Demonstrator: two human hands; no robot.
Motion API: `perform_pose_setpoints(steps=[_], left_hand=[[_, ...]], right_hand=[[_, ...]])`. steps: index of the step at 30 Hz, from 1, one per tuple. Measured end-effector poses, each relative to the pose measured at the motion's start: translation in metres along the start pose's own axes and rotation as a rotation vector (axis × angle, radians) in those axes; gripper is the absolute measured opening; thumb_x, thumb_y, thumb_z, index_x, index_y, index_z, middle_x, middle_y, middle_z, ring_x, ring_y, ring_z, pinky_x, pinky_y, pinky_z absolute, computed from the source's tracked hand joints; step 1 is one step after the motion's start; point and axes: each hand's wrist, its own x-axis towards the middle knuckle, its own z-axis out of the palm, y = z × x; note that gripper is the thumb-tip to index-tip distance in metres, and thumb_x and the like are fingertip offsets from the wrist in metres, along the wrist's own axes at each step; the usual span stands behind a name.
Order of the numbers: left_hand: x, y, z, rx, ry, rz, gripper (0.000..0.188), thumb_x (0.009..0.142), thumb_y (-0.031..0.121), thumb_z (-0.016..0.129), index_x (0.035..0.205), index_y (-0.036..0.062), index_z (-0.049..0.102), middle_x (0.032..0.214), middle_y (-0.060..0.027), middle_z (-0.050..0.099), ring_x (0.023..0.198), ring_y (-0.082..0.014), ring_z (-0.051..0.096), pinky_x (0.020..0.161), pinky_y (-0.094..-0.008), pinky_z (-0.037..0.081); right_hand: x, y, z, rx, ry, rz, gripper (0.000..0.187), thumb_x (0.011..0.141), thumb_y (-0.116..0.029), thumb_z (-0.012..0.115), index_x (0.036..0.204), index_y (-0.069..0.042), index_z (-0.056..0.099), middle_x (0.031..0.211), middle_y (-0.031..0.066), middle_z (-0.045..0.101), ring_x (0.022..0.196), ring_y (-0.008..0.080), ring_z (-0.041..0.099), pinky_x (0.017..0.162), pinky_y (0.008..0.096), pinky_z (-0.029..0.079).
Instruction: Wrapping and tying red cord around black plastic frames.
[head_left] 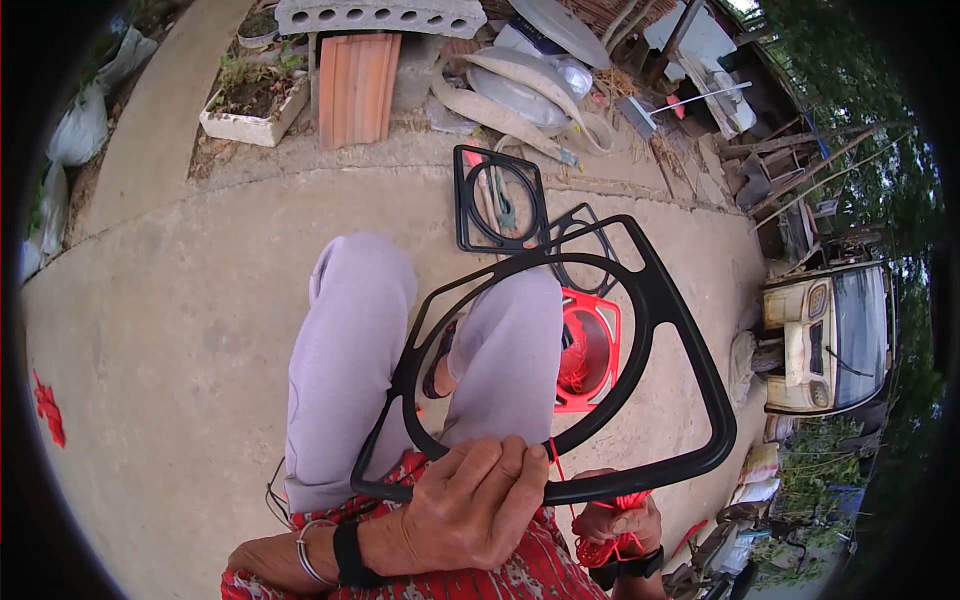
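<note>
A black square frame (648, 300) with a round ring inside tilts over my lap. My left hand (480, 505) is closed on its near bar. A thin red cord (557, 462) loops around the ring beside my left fingertips and runs down to my right hand (637, 522). That hand, partly behind the frame's near bar, is closed on a bundle of red cord (603, 552). Beyond my knees, another black frame (464, 205) and a further black frame (601, 238) lie on the ground. Through the held frame shows a red frame (613, 345), with red cord inside its round opening.
At the back stand a planter box (245, 128), a ridged clay tile (358, 90) and a concrete block (380, 16). Flat hoses (510, 115) and scrap lie beside them. A vehicle cab (830, 340) stands at the right. A crumpled red item (47, 408) lies far left.
</note>
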Motion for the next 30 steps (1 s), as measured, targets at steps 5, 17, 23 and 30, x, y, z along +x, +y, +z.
perform_pose_setpoints(steps=[5,17,23,30], left_hand=[[-0.001,0.000,-0.001,-0.024,-0.018,-0.021,0.036,0.064,-0.005,0.061,0.099,-0.0108,0.058,0.082,-0.0208,0.065,0.069,-0.0286,0.064,0.055,-0.0355,0.053],[-0.002,0.002,0.002,-0.100,0.018,-0.080,0.039,0.078,-0.003,0.054,0.114,-0.0176,0.052,0.088,-0.0214,0.066,0.070,-0.0270,0.064,0.061,-0.0362,0.055],[-0.002,0.002,0.004,-0.095,-0.008,-0.064,0.038,0.082,0.000,0.059,0.116,-0.0157,0.052,0.085,-0.0196,0.065,0.070,-0.0252,0.064,0.059,-0.0346,0.054],[0.005,0.003,-0.002,-0.009,-0.130,-0.026,0.032,0.082,0.007,0.064,0.110,-0.0081,0.060,0.079,-0.0137,0.063,0.069,-0.0186,0.060,0.058,-0.0281,0.051]], right_hand=[[0.010,-0.005,0.015,-0.252,0.249,0.081,0.050,0.071,-0.011,0.077,0.113,0.008,0.057,0.065,0.0044,0.055,0.053,0.0117,0.050,0.051,0.0271,0.042],[0.023,0.016,0.005,-0.567,0.105,0.211,0.025,0.076,-0.013,0.081,0.090,0.000,0.066,0.081,0.0039,0.065,0.070,0.0101,0.059,0.065,0.0271,0.048],[0.029,0.009,0.032,-0.596,-0.092,0.206,0.038,0.078,-0.015,0.080,0.111,-0.004,0.064,0.096,0.0048,0.069,0.083,0.0117,0.061,0.076,0.0299,0.049],[0.039,0.003,0.032,-0.631,-0.149,0.201,0.031,0.079,-0.013,0.077,0.107,-0.004,0.065,0.094,0.0062,0.069,0.086,0.0145,0.063,0.080,0.0321,0.050]])
